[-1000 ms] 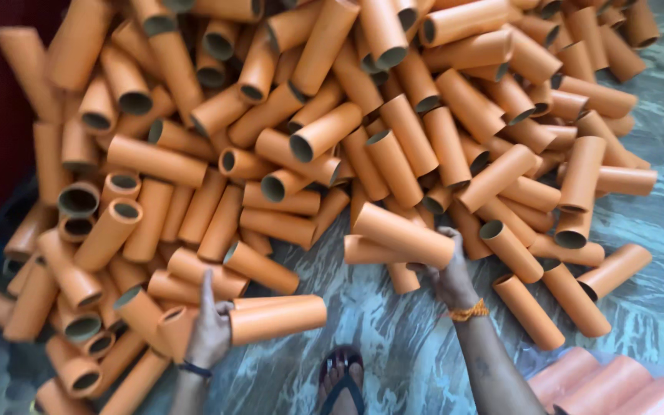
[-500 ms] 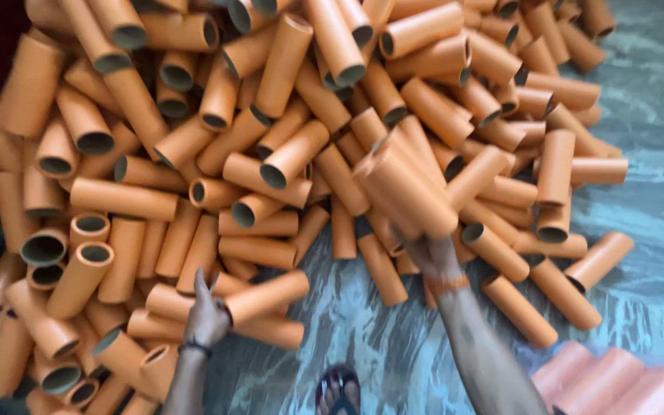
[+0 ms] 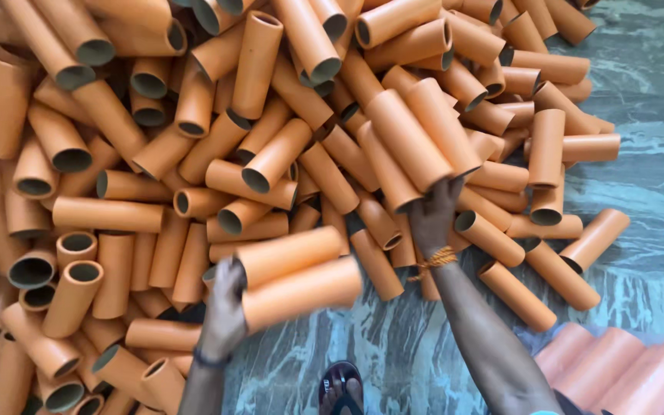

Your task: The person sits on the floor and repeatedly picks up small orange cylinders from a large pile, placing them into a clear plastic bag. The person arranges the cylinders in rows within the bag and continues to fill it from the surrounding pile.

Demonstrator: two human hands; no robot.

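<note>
A big heap of orange cardboard tubes covers the green marbled floor. My left hand grips the ends of two tubes held side by side, lifted just above the floor and pointing right. My right hand, with an orange thread band on its wrist, holds three tubes bunched together, raised over the heap and pointing up-left. Both forearms reach in from the bottom edge.
A sandalled foot shows at the bottom centre. A row of tubes lies neatly side by side at the bottom right. Loose tubes are scattered along the heap's right edge; the heap fills the left and top.
My left hand went from one tube to two and raised them. My right hand gathered more tubes, lifted them off the heap and tilted them upward.
</note>
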